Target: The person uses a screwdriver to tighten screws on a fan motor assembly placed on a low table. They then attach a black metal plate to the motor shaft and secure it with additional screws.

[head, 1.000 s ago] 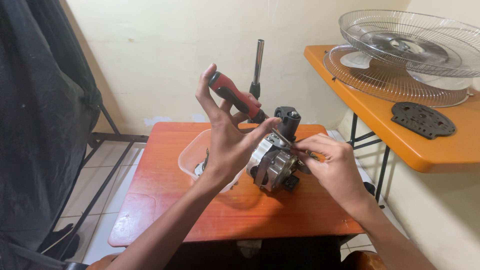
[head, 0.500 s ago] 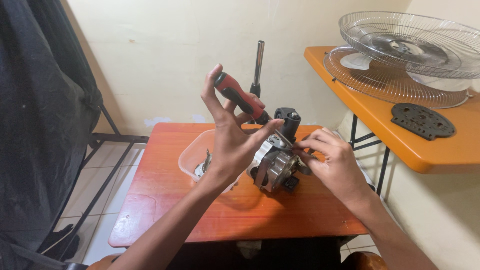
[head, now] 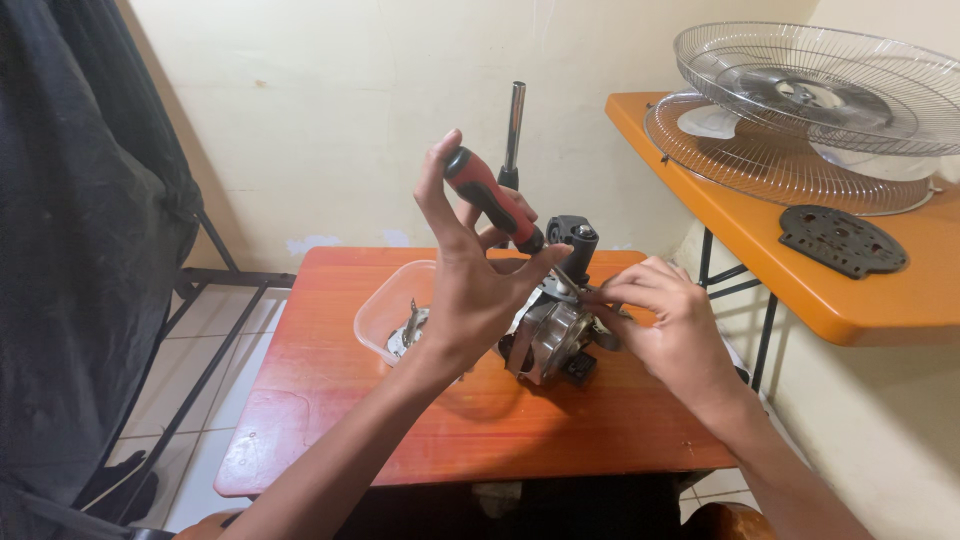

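Note:
My left hand (head: 475,290) holds a screwdriver with a red and black handle (head: 490,202), its tip angled down onto a small fan motor (head: 548,338). The motor is silver with a black rear part (head: 574,238) and sits on an orange table (head: 330,400). My right hand (head: 668,322) pinches something small at the motor's right side; what it holds is too small to tell. Both hands meet over the motor near the table's middle.
A clear plastic tub (head: 392,312) with metal parts sits left of the motor. A metal post (head: 514,130) rises behind. At right, an orange shelf (head: 860,300) carries wire fan guards (head: 800,100) and a black plate (head: 842,240). Dark cloth (head: 80,250) hangs at left.
The screwdriver handle has tilted slightly and my left hand shifted a little; my right hand moved closer in against the motor's side.

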